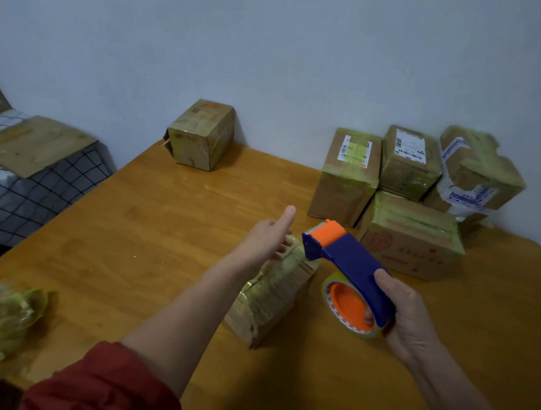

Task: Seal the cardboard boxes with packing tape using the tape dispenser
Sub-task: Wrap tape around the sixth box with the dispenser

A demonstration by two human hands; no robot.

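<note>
Red-sleeved, the left hand (271, 236) reaches over the far end of the taped box (274, 296), thumb out; whether its fingers grip, I cannot tell. That box's long axis runs away across the tabletop (137, 228). Just right, the right hand (405, 313) grips the tape dispenser (345, 257).
</note>
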